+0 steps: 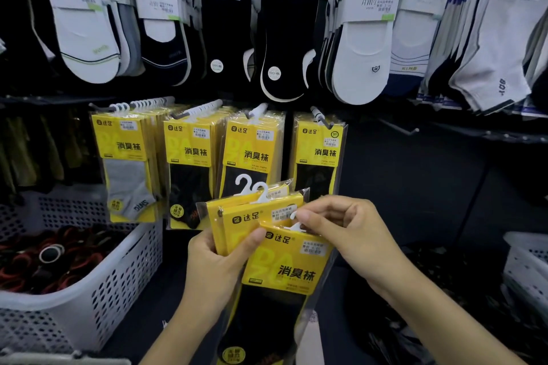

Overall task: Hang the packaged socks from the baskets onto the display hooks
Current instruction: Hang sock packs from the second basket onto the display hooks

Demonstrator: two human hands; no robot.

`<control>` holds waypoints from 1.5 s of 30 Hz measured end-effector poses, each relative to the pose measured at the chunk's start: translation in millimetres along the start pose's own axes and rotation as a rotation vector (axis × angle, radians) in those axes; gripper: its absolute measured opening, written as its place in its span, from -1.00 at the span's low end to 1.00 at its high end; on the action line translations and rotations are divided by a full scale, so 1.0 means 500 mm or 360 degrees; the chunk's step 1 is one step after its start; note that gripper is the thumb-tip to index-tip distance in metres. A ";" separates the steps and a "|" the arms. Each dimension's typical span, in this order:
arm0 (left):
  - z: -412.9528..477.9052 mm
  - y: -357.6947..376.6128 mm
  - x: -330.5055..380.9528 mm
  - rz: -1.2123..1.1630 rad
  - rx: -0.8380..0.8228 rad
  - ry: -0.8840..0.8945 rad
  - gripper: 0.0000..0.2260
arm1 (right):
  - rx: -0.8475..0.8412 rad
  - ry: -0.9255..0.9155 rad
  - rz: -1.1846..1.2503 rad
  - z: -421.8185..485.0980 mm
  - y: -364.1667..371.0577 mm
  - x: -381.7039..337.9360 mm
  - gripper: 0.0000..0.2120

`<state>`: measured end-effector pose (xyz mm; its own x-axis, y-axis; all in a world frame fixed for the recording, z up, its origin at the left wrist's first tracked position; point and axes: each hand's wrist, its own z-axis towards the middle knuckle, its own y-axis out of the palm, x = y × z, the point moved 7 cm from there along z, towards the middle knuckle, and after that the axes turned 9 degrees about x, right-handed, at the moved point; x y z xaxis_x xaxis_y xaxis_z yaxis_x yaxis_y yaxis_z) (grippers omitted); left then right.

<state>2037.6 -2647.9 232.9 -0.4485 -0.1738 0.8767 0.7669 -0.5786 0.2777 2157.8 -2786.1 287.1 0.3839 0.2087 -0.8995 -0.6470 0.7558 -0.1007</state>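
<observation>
Fingers (308, 214) of the right hand (350, 235) pinch the hanger (293, 227) of the front pack (292, 274); the left hand (213, 265) grips perhaps three packs (237, 218). Four display hooks (321, 117) hold stock; these are not yet hung.

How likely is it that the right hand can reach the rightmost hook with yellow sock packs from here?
Likely yes. The right hand pinches the front pack's hanger below that hook, and nothing else stands in front of it. The left hand holds the other packs lower left, aside.
</observation>
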 end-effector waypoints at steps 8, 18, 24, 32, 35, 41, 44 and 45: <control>0.004 -0.012 0.001 -0.0029 0.0104 0.0000 -0.75 | 0.0046 -0.0067 -0.0097 0.006 -0.007 -0.009 -0.92; 0.018 -0.003 -0.024 -0.0191 0.0204 -0.0163 -0.75 | 0.0013 0.0266 0.0153 -0.006 -0.004 0.063 -0.74; 0.035 0.028 -0.051 -0.0090 0.0111 -0.0265 -0.70 | 0.0274 0.0514 0.0237 -0.012 -0.033 0.140 -0.63; 0.104 0.000 -0.027 0.0057 0.0295 -0.0177 -0.77 | 0.0791 0.0246 0.0129 0.108 -0.173 0.085 -0.88; 0.130 -0.008 -0.011 0.0132 0.0360 -0.0120 -0.77 | 0.0789 0.0081 0.0088 0.166 -0.175 0.060 -0.90; 0.158 -0.013 0.000 0.0211 0.0391 -0.0087 -0.69 | 0.0715 0.0026 0.0025 0.246 -0.148 0.089 -0.91; 0.160 -0.010 -0.002 0.0213 0.0415 -0.0111 -0.73 | 0.0825 0.0129 0.0033 0.279 -0.144 0.129 -0.92; 0.160 -0.007 -0.002 0.0211 0.0414 -0.0114 -0.72 | 0.0892 0.0176 0.0021 0.290 -0.144 0.142 -0.94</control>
<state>2072.2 -2582.1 262.4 -0.3103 -0.1720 0.9349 0.9126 -0.3292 0.2424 2327.2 -2735.9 291.9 0.2874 0.1770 -0.9413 -0.1912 0.9736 0.1247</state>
